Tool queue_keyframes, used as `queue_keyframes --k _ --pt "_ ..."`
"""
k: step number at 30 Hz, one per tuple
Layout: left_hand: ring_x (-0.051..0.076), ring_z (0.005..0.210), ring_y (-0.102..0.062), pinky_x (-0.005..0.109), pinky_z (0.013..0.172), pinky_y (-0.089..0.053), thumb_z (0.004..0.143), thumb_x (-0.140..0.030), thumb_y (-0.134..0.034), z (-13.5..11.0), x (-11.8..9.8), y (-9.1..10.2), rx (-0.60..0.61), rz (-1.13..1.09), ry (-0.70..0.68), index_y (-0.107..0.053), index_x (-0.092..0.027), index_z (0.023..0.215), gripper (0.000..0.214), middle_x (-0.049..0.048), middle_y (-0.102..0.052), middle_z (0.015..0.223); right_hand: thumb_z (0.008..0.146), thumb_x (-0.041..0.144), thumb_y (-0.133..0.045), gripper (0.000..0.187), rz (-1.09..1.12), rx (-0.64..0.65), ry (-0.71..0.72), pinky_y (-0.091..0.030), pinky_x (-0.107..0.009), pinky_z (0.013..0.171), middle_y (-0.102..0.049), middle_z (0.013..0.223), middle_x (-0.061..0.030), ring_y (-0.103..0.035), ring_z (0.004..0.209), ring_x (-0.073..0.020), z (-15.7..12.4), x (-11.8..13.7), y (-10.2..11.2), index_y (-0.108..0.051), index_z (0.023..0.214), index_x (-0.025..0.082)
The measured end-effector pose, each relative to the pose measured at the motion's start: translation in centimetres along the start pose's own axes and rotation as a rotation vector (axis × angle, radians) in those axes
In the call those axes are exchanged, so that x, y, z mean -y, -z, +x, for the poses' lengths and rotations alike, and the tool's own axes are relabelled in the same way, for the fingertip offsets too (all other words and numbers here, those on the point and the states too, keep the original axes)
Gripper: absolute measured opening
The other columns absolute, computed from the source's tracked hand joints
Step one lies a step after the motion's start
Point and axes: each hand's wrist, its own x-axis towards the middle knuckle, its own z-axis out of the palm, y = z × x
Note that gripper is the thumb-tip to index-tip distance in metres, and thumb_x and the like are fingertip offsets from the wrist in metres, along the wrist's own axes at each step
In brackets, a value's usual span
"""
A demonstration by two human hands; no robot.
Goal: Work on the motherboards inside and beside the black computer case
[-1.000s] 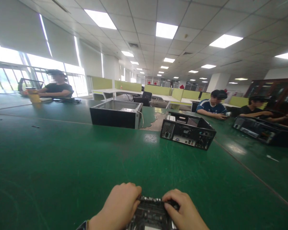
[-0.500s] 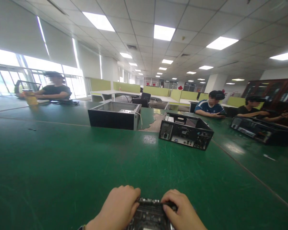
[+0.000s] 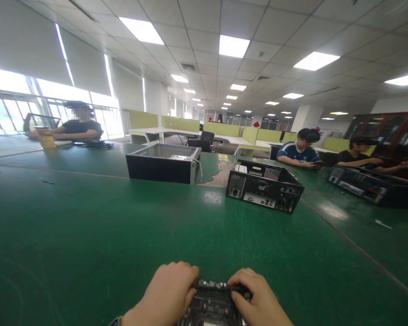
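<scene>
At the bottom centre of the head view lies a dark motherboard (image 3: pixel 211 308), with small light-coloured parts along its far edge. Its near part runs out of the picture. My left hand (image 3: pixel 172 290) is closed around its left far corner, thumb on the inner side. On the opposite corner, my right hand (image 3: pixel 255 292) grips the board with bent fingers and the thumb over a dark strip at the edge. The undersides of both hands' fingers are hidden.
On the green table (image 3: pixel 122 235) stand an open computer case (image 3: pixel 161 168), a second case (image 3: pixel 263 190) with its ports facing me, and a third (image 3: pixel 374 185) at the right. A cup (image 3: pixel 46 137) is far left. Several people sit around the table, including a person in blue (image 3: pixel 297 151).
Both hands keep the same grip on the motherboard. Only the view has shifted very slightly.
</scene>
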Motion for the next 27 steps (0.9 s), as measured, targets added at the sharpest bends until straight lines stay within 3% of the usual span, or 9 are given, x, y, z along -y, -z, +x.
queue_keyframes --k 27 --pt "0.028 0.085 -0.064 0.04 0.072 -0.049 0.078 -0.019 -0.044 -0.2 0.0 0.9 0.016 0.012 -0.027 -0.064 -0.022 0.083 0.02 0.0067 -0.068 0.087 0.071 0.01 -0.053 0.016 0.035 -0.034 0.056 -0.04 -0.028 0.077 -0.064 0.082 -0.003 -0.057 0.083 -0.0167 0.1 -1.0 -0.6 -0.064 0.078 0.019"
